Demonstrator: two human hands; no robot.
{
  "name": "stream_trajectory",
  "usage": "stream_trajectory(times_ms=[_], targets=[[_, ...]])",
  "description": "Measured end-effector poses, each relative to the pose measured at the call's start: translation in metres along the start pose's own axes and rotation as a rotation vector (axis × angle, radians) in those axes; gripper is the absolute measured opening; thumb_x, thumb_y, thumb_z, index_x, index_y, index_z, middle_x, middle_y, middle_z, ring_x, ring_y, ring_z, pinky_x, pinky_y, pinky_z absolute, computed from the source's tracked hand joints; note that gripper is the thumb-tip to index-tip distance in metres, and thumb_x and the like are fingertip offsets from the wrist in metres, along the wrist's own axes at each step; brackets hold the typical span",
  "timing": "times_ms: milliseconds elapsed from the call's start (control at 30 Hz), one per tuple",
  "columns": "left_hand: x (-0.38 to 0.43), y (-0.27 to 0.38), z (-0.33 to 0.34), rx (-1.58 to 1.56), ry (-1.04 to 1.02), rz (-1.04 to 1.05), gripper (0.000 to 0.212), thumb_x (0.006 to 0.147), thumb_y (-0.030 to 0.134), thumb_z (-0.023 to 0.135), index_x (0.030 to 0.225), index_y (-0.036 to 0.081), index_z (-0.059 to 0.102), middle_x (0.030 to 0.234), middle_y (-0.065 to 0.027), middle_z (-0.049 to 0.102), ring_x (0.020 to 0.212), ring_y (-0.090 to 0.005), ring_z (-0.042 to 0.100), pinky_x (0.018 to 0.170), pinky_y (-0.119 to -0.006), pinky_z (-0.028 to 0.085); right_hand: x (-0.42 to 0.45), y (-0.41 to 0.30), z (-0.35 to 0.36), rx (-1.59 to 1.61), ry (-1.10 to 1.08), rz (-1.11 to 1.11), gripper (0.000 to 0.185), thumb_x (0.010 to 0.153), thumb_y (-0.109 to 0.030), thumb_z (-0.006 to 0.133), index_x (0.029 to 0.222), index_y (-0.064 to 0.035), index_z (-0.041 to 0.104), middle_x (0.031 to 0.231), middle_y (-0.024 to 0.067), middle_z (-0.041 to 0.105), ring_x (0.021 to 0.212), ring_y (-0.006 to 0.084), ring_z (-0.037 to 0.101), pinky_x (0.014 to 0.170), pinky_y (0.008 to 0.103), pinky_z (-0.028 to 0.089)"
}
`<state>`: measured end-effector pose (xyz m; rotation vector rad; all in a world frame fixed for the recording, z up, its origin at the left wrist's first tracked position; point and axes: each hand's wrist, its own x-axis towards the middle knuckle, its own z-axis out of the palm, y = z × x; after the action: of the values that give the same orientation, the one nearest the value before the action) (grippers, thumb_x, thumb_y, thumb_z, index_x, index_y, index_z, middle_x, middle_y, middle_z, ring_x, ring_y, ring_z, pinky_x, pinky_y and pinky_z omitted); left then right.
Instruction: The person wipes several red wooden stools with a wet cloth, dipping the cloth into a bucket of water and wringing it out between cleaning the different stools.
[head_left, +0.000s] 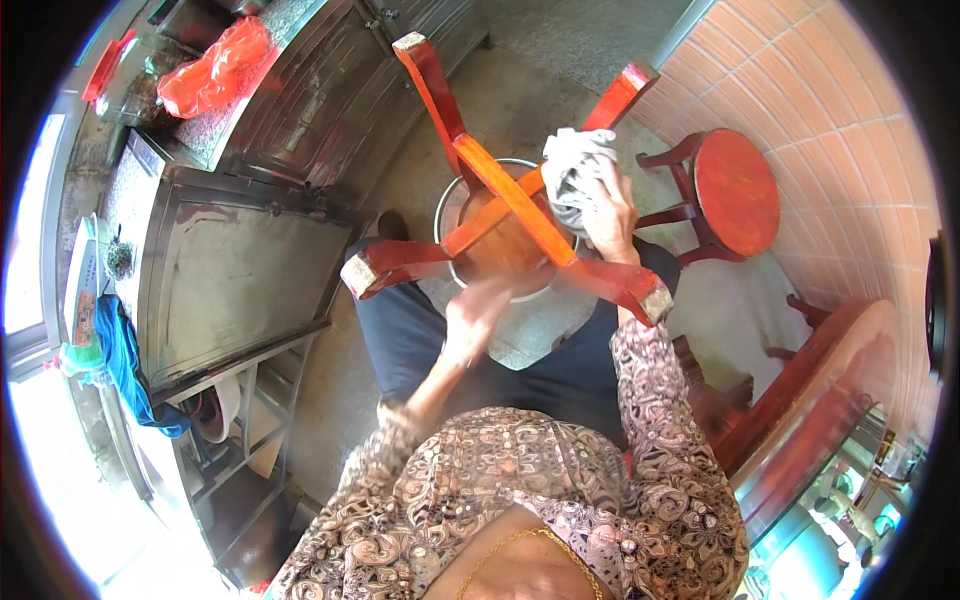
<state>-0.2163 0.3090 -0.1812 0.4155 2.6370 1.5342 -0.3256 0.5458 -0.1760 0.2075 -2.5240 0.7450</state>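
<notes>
A red wooden stool (517, 217) is upside down before me, its splayed legs pointing up and orange crossed stretchers between them. Part of a metal basin's rim (441, 214) shows below it, between my knees. My right hand (613, 214) holds a crumpled whitish cloth (579, 172) against the stool, where a stretcher meets the upper right leg. My left hand (480, 315) is blurred at the stool's near side, between the two near legs; whether it grips the stool is unclear.
Another red round stool (736, 193) stands at the right by the tiled wall (817, 97). A round red table (817, 390) is at the lower right. Cabinets (247, 277) line the left, with a red plastic bag (217, 71) on the counter and a blue cloth (127, 367) hanging nearby.
</notes>
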Motion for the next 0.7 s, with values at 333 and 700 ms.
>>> stream_trajectory(times_ms=[333, 700], targets=[[0.034, 0.024, -0.040, -0.484, 0.561, -0.094, 0.090, 0.063, 0.015, 0.075, 0.134, 0.004, 0.021, 0.129, -0.0132, 0.038, 0.119, -0.0242, 0.037, 0.102, -0.037, 0.023, 0.037, 0.038, -0.045, 1.400, 0.275, 0.871, 0.034, 0.071, -0.006, 0.055, 0.104, 0.0042, 0.054, 0.097, 0.0115, 0.059, 0.086, 0.0231, 0.059, 0.079, 0.0298, 0.043], [0.043, 0.006, -0.035, -0.392, 0.693, -0.036, 0.045, 0.074, 0.001, 0.062, 0.112, 0.004, 0.038, 0.084, -0.0073, 0.057, 0.077, -0.0153, 0.056, 0.078, -0.032, 0.045, -0.024, -0.006, -0.022, 0.120, 0.309, -0.051, 0.019, 0.066, -0.005, 0.059, 0.085, -0.0055, 0.064, 0.093, 0.0126, 0.060, 0.082, 0.0343, 0.055, 0.074, 0.0406, 0.045]])
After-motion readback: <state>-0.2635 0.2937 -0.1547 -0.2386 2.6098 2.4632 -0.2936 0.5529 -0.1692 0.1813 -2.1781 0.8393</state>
